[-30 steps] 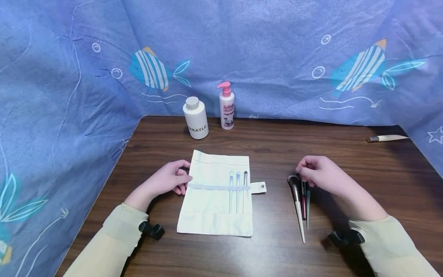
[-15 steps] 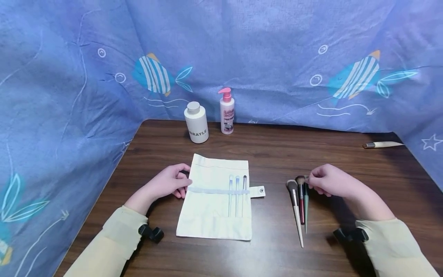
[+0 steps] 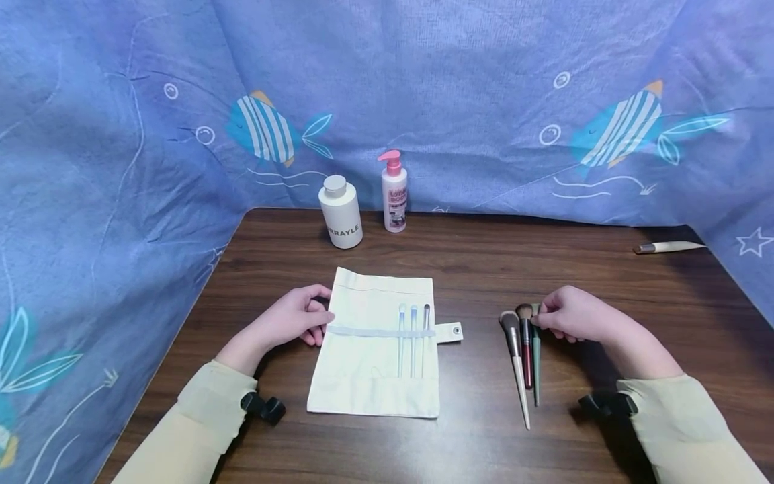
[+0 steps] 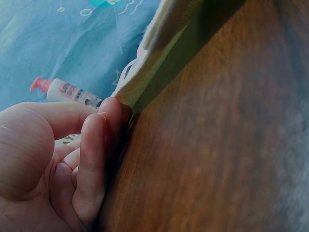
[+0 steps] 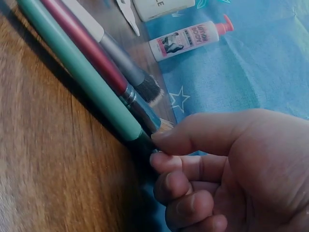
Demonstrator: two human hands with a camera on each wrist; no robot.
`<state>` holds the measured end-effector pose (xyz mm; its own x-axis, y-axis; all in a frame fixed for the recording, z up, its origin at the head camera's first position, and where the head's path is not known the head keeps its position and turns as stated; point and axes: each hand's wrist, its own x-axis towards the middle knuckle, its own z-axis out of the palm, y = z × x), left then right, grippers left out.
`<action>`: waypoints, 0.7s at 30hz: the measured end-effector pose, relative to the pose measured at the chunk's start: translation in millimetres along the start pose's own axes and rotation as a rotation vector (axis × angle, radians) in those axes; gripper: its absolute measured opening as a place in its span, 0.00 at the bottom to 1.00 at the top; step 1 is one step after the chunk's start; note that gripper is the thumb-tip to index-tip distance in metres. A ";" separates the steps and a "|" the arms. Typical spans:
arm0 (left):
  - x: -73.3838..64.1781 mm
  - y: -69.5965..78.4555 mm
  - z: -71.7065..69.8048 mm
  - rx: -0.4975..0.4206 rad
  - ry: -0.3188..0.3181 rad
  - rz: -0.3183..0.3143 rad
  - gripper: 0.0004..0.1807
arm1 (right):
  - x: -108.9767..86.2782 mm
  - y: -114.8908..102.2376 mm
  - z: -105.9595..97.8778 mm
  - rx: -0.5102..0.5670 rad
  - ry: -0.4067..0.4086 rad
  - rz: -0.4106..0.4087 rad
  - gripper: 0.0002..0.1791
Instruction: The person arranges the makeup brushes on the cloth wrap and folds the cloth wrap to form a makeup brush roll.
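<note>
My left hand (image 3: pixel 297 317) pinches the left edge of a white cloth brush roll (image 3: pixel 363 363), laid flat. In the left wrist view thumb and finger meet at the cloth's edge. Three slim makeup brushes (image 3: pixel 413 349) stand tucked under its grey elastic band. To the right, my right hand (image 3: pixel 571 314) pinches a green-handled makeup brush (image 5: pixel 91 82) by its dark ferrule; the fingers hide its head. Beside it lie a red-handled makeup brush (image 3: pixel 527 359) and a white-handled makeup brush (image 3: pixel 520 383), bristles pointing away from me.
At the back of the wooden table (image 3: pixel 484 262) stand a white bottle (image 3: pixel 342 215) and a pink-topped lotion pump bottle (image 3: pixel 395 202). Another brush with a cream handle (image 3: pixel 674 247) lies far right. A snap tab (image 3: pixel 449 332) sticks out from the roll. Blue fish-print cloth (image 3: pixel 453 101) hangs behind.
My right hand has shifted right from over the red and green brushes to the green one, uncovering the red brush's head. The left hand stays on the roll's edge.
</note>
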<state>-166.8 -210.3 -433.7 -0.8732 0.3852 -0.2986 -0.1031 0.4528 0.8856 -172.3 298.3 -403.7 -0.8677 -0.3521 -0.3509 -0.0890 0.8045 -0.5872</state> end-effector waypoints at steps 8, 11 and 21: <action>0.1 -0.4 -0.5 0.003 0.003 0.000 0.24 | -1.9 -4.7 -0.2 -0.098 0.017 0.057 0.17; 0.1 -0.3 -0.6 0.002 0.002 -0.002 0.24 | -1.8 -5.8 -0.3 -0.133 0.014 0.078 0.16; 0.7 0.3 -0.7 0.003 0.002 -0.003 0.24 | -1.8 -9.2 2.8 -0.147 0.035 0.109 0.17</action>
<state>-167.8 -210.5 -433.4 -0.8736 0.3827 -0.3005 -0.1041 0.4564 0.8837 -168.5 290.2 -399.7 -0.8924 -0.2445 -0.3793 -0.0623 0.8992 -0.4332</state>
